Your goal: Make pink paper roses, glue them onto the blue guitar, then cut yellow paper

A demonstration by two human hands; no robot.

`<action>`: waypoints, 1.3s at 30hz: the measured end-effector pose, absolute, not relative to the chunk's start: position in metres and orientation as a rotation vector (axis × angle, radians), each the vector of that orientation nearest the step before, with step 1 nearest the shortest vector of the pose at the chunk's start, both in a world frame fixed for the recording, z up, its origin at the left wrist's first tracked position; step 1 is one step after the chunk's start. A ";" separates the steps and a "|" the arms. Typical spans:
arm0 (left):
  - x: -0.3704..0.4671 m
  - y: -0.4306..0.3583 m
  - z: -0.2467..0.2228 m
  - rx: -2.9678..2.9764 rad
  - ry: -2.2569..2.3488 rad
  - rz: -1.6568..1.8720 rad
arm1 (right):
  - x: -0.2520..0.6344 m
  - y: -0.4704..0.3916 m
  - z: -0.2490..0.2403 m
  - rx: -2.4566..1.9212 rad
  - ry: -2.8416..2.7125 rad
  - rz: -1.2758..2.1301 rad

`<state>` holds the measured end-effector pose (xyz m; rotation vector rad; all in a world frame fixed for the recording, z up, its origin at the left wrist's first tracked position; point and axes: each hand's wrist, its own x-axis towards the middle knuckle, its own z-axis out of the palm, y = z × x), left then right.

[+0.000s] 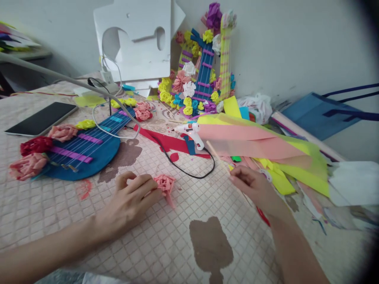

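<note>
My left hand (134,203) rests on the table with bent fingers, its fingertips gripping the edge of a small pink crepe-paper flower (164,184). A short tail of paper hangs from that flower towards me. On the right, my right hand (253,183) pinches a thin wooden stick (215,153), which points up and away to the left. Beyond both hands lies a white glue gun (191,132) on red and blue scraps, its black cord looping towards me. A blue toy guitar (85,152) with purple strips, strings and paper flowers lies to the left.
Pink and yellow crepe-paper sheets (251,144) spread at the right. Decorated guitars (204,71) lean on the wall beside a white foam board (136,47). A dark-screened tablet or phone (41,118), a white cable (59,73) and a blue bag (319,114) are around.
</note>
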<state>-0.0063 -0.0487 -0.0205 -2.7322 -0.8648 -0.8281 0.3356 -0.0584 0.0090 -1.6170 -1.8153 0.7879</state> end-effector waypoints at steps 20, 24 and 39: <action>-0.022 -0.044 -0.036 -2.675 -0.844 -0.949 | 0.273 0.066 -0.015 -1.634 -2.019 0.061; -0.023 -0.044 -0.042 -2.683 -0.883 -0.975 | 0.266 0.084 -0.020 -1.588 -2.049 0.245; -0.020 -0.045 -0.028 -2.659 -0.873 -0.928 | 0.279 -0.027 0.004 -1.516 -1.768 0.657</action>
